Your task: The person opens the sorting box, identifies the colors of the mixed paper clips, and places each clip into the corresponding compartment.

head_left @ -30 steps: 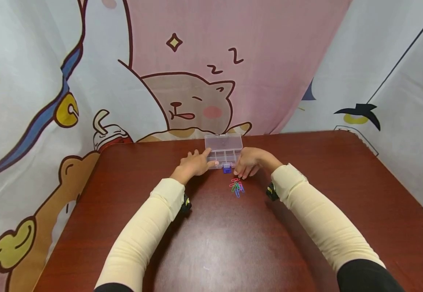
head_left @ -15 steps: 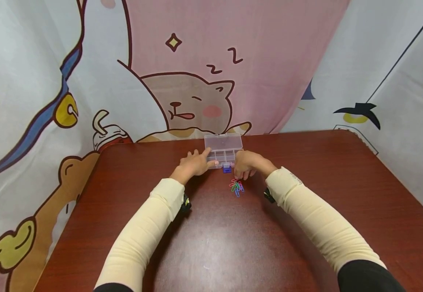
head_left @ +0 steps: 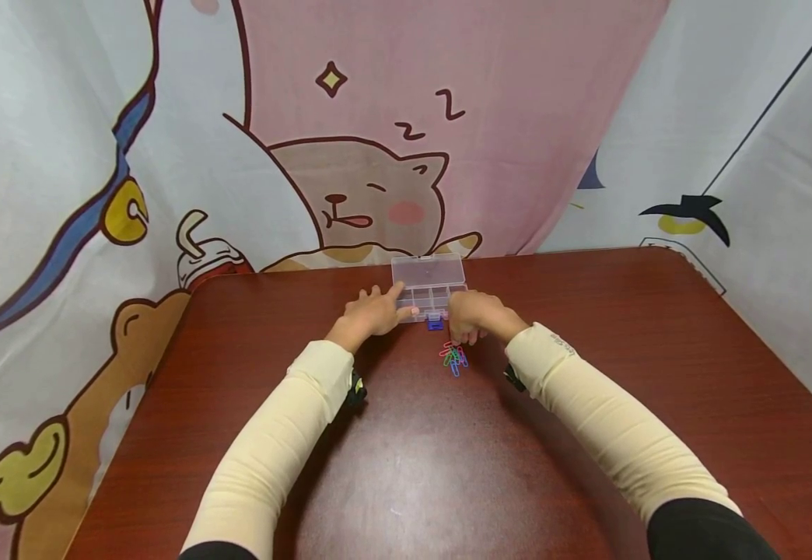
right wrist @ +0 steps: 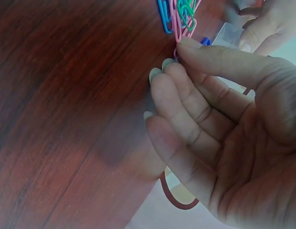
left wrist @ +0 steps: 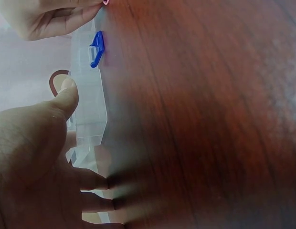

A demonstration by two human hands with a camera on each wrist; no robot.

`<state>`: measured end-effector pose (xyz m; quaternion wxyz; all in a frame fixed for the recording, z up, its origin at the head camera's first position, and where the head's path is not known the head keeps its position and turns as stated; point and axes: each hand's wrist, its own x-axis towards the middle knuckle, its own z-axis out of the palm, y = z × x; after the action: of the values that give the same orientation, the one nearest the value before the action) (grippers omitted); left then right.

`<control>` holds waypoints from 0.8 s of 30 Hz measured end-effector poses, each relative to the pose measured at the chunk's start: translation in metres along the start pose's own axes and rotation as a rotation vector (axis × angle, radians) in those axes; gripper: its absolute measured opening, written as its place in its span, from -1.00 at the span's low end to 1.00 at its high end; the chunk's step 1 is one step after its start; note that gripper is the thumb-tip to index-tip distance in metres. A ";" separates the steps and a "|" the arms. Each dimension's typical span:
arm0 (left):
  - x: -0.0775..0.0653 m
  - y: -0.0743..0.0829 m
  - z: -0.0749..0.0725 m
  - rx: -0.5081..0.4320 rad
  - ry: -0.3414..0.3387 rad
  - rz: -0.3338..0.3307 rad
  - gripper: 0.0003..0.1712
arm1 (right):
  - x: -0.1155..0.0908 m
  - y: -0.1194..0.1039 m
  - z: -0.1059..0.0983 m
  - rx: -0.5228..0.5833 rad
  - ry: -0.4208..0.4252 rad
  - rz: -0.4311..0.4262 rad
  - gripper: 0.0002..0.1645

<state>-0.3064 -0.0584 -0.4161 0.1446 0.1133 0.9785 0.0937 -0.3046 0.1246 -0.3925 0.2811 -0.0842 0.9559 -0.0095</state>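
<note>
A clear plastic compartment box point(head_left: 422, 304) stands at the table's far side, lid raised, blue latch point(head_left: 435, 323) in front. My left hand point(head_left: 371, 314) lies at the box's left end; its thumb point(left wrist: 67, 95) touches the rim while the other fingers spread straight down to the table. At the box's right front corner, my right hand point(head_left: 474, 313) pinches a pink paper clip point(right wrist: 176, 52) between thumb and fingertips, right at the edge of a small pile of paper clips point(head_left: 456, 360) in pink, green and blue. The right hand covers part of the box's right end.
The brown wooden table point(head_left: 406, 451) stretches toward me and to both sides. Right behind the box, a curtain with cartoon animals point(head_left: 378, 194) hangs at the table's far edge.
My right hand has shifted slightly left and down to the top of the paper clip pile, its fingers drawing together. The left hand and the box have stayed in place.
</note>
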 end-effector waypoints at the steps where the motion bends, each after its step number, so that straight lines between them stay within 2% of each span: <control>1: 0.000 0.000 0.000 0.001 0.001 0.001 -0.16 | 0.000 0.000 0.000 0.002 0.001 -0.005 -0.90; 13: 0.002 -0.001 0.001 0.009 0.003 0.011 -0.17 | 0.001 0.004 0.002 0.091 0.009 -0.063 -0.86; 17: 0.001 -0.001 0.002 0.008 0.009 0.006 -0.17 | 0.002 0.005 0.002 0.121 -0.016 -0.078 -0.85; 24: 0.001 -0.001 0.002 -0.006 0.022 0.009 -0.19 | 0.001 0.010 -0.001 0.286 -0.089 -0.119 -0.89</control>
<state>-0.3072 -0.0590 -0.4183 0.1337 0.1162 0.9792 0.0986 -0.3079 0.1345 -0.3928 0.3313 -0.1000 0.9247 -0.1585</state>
